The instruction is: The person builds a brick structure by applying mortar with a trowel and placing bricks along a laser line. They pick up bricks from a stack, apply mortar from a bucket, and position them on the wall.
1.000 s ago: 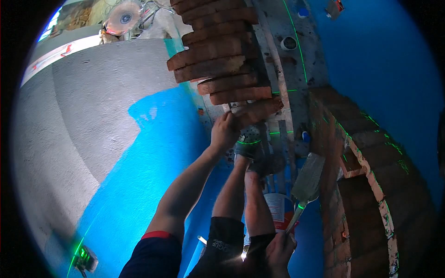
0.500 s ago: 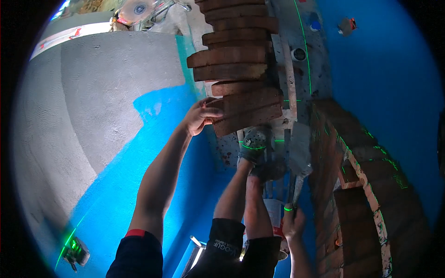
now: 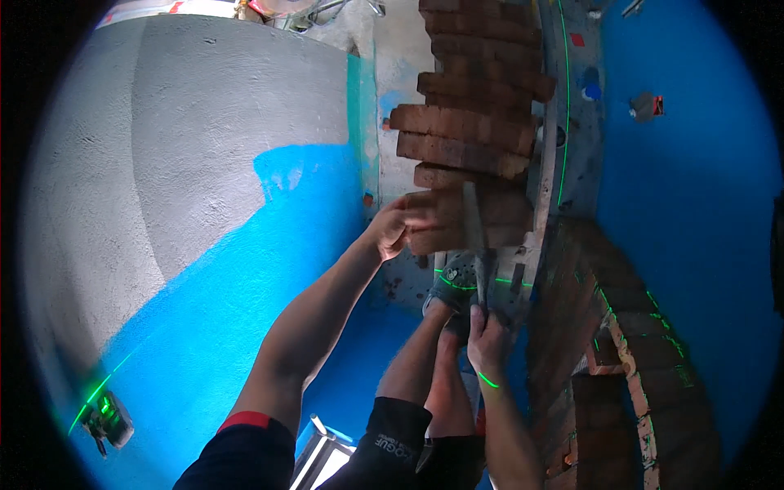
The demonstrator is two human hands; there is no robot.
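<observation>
My left hand [image 3: 390, 227] grips the left end of a red-brown brick [image 3: 441, 238], slightly blurred, just below a row of stacked bricks [image 3: 457, 122]. My right hand [image 3: 490, 341] is closed round the handle of a long trowel [image 3: 475, 224], whose blade points up across that brick, seen nearly edge-on. Below the brick are my legs and a dotted shoe [image 3: 457, 269], crossed by a green laser line.
A stepped brick structure [image 3: 604, 359] fills the lower right. Grey and blue painted surfaces [image 3: 204, 163] lie either side. A green laser device [image 3: 110, 420] sits at lower left. A metal-framed object [image 3: 322, 449] shows at the bottom. Small items lie at upper right.
The left hand has swung the brick from a slanted position to below the row. The trowel has risen from the lower right and moved left over the brick. The view has shifted.
</observation>
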